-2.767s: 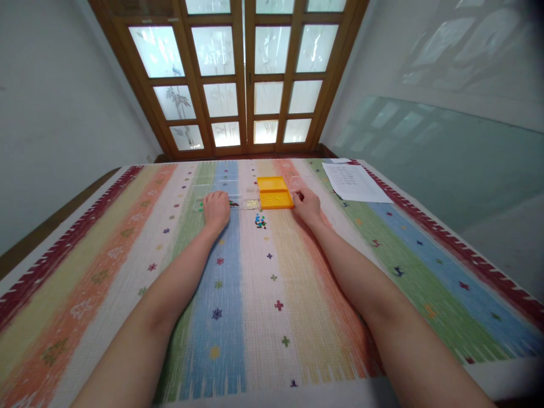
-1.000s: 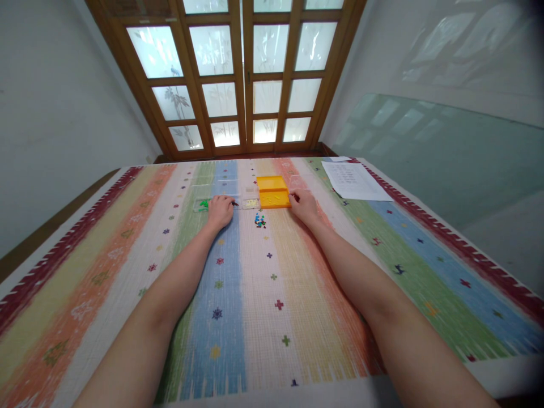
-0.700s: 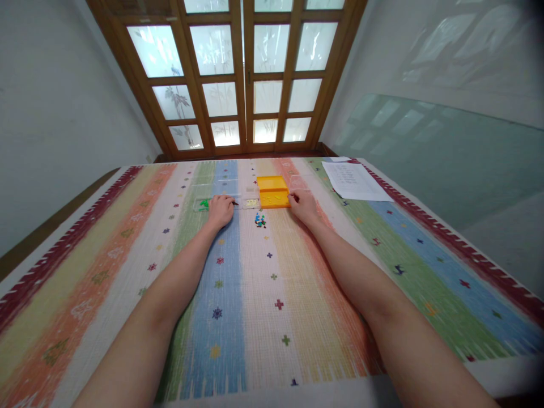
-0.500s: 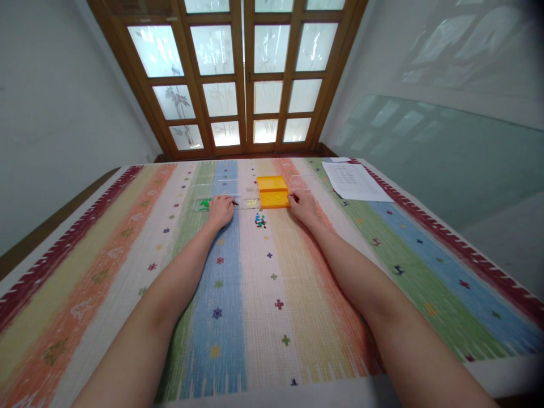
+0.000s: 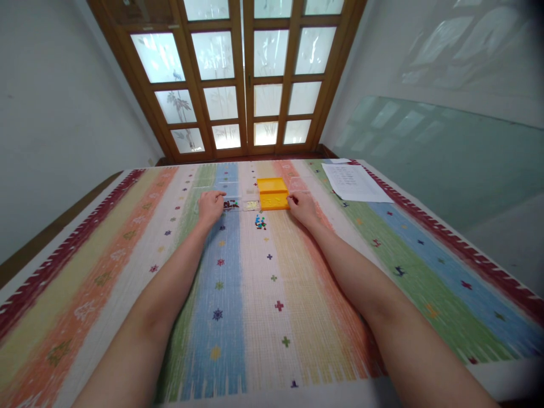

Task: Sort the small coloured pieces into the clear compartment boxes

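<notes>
My left hand [image 5: 210, 206] is over the left clear box, its fingers drawn together and pointing right. Whatever they might hold cannot be made out. Just right of it, a clear box holds dark brown pieces [image 5: 232, 204] with a bit of green among them. Beside that, another clear box [image 5: 251, 205] has pale pieces in it. My right hand [image 5: 303, 206] is closed in a pinch at the right edge of an open yellow box [image 5: 272, 185]; what is in the pinch is hidden. Small yellow pieces [image 5: 272, 199] lie in the box's near half.
A loose pile of small blue, green and dark pieces [image 5: 260, 222] lies on the striped tablecloth [image 5: 259, 317], in front of the boxes. A printed sheet of paper [image 5: 356, 182] is at the right. Wooden glazed doors [image 5: 246, 85] stand behind the table.
My left hand has moved left, uncovering the box of dark brown pieces and now covering the green ones. My right hand stays by the yellow box, almost unmoved.
</notes>
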A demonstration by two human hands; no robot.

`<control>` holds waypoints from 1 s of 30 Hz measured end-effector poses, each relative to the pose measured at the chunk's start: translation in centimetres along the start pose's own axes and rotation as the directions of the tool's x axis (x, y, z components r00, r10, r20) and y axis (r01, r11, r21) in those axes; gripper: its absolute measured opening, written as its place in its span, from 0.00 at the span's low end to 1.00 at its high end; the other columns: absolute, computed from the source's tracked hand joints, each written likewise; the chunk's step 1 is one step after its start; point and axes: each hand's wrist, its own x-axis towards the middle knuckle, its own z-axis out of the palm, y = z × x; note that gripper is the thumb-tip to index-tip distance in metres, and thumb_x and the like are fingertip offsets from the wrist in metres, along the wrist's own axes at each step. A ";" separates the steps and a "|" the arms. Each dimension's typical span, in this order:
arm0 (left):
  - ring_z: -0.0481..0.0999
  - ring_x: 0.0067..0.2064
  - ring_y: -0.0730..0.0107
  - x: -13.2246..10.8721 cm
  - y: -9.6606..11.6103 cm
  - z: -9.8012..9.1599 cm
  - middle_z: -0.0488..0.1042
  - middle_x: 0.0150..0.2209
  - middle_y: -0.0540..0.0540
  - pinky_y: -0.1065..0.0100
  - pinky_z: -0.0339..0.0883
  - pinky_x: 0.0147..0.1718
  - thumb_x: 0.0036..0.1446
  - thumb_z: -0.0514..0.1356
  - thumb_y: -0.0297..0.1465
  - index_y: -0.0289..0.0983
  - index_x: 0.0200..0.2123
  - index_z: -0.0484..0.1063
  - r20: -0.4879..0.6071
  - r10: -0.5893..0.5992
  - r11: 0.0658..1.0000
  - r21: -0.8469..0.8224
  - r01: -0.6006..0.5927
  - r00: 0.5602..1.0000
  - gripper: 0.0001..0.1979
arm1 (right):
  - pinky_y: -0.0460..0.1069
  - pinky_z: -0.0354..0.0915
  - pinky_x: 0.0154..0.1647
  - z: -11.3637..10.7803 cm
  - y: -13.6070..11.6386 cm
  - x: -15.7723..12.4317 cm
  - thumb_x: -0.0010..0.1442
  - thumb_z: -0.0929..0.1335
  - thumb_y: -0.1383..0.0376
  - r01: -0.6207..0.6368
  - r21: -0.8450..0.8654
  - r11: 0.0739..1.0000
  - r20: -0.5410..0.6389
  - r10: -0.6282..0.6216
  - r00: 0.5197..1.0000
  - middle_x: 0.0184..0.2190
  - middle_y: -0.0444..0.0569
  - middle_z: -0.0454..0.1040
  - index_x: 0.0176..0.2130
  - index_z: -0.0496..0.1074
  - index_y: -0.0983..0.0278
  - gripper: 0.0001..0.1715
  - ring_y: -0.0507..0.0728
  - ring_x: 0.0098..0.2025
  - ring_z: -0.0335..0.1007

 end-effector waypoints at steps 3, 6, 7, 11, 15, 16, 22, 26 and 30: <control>0.72 0.58 0.54 -0.4 0.1 0.3 0.82 0.53 0.44 0.51 0.63 0.59 0.70 0.52 0.34 0.43 0.50 0.82 0.074 0.122 0.992 0.022 -0.124 0.990 0.18 | 0.52 0.62 0.42 0.0 -0.3 -0.1 0.65 0.64 0.63 -0.002 0.010 1.000 0.006 0.001 1.000 0.36 0.52 0.81 0.37 0.78 0.62 0.13 0.59 0.38 0.72; 0.70 0.58 0.51 -1.1 1.0 1.3 0.80 0.55 0.42 0.50 0.62 0.59 0.71 0.52 0.36 0.42 0.51 0.82 0.165 0.229 0.969 0.053 -0.241 0.959 0.18 | 0.52 0.62 0.42 0.0 -0.4 -0.2 0.65 0.64 0.63 -0.008 0.009 1.000 0.010 0.008 1.000 0.37 0.52 0.81 0.37 0.78 0.62 0.12 0.59 0.38 0.72; 0.70 0.59 0.50 -1.4 1.4 1.6 0.80 0.55 0.42 0.49 0.61 0.59 0.71 0.53 0.36 0.42 0.52 0.81 0.180 0.245 0.962 0.075 -0.262 0.953 0.18 | 0.51 0.62 0.42 0.0 -0.4 -0.2 0.65 0.65 0.64 -0.009 0.008 1.000 0.012 0.008 1.000 0.37 0.52 0.81 0.37 0.78 0.62 0.12 0.59 0.38 0.71; 0.67 0.61 0.46 -2.0 2.6 2.4 0.78 0.56 0.39 0.47 0.59 0.58 0.71 0.54 0.39 0.41 0.52 0.81 0.196 0.248 0.946 0.163 -0.280 0.949 0.18 | 0.51 0.62 0.41 0.2 -0.2 -0.2 0.65 0.65 0.64 -0.007 0.002 1.000 0.012 0.007 1.000 0.36 0.51 0.81 0.37 0.78 0.62 0.11 0.59 0.37 0.71; 0.66 0.60 0.44 -2.3 3.0 2.7 0.78 0.55 0.37 0.46 0.59 0.57 0.71 0.54 0.40 0.41 0.50 0.81 0.185 0.252 0.938 0.196 -0.287 0.950 0.18 | 0.51 0.62 0.42 0.2 -0.1 -0.2 0.65 0.65 0.64 -0.006 0.012 1.000 0.022 0.005 1.000 0.37 0.52 0.81 0.38 0.78 0.63 0.12 0.59 0.37 0.71; 0.66 0.60 0.44 -2.4 3.0 2.7 0.78 0.55 0.37 0.46 0.59 0.56 0.71 0.54 0.40 0.40 0.50 0.81 0.183 0.261 0.935 0.198 -0.296 0.948 0.18 | 0.51 0.62 0.42 0.2 -0.1 -0.2 0.65 0.65 0.64 -0.005 0.016 1.000 0.026 0.005 1.000 0.37 0.52 0.81 0.38 0.78 0.63 0.12 0.59 0.37 0.71; 0.67 0.60 0.45 -2.4 3.2 2.9 0.78 0.55 0.37 0.47 0.59 0.56 0.72 0.53 0.36 0.40 0.48 0.82 0.153 0.292 0.942 0.125 -0.311 0.944 0.17 | 0.51 0.62 0.41 0.2 -0.2 -0.3 0.65 0.65 0.64 0.009 0.017 1.000 0.016 -0.009 1.000 0.36 0.51 0.81 0.37 0.78 0.62 0.11 0.59 0.36 0.71; 0.70 0.57 0.48 -1.7 2.3 1.7 0.79 0.54 0.40 0.49 0.60 0.56 0.74 0.49 0.37 0.40 0.48 0.81 0.043 0.191 0.979 0.069 -0.194 0.981 0.20 | 0.52 0.61 0.40 0.2 -0.2 -0.3 0.65 0.65 0.64 0.027 0.012 1.000 -0.003 -0.027 1.000 0.35 0.51 0.81 0.36 0.77 0.62 0.12 0.59 0.36 0.72; 0.71 0.56 0.47 -0.8 -0.2 0.3 0.81 0.50 0.39 0.50 0.59 0.55 0.74 0.46 0.36 0.40 0.45 0.81 -0.081 -0.061 0.993 0.092 0.068 0.995 0.22 | 0.52 0.62 0.40 0.2 -0.1 -0.2 0.65 0.65 0.63 0.027 0.024 0.999 -0.008 -0.027 1.000 0.36 0.52 0.81 0.37 0.78 0.62 0.12 0.59 0.37 0.72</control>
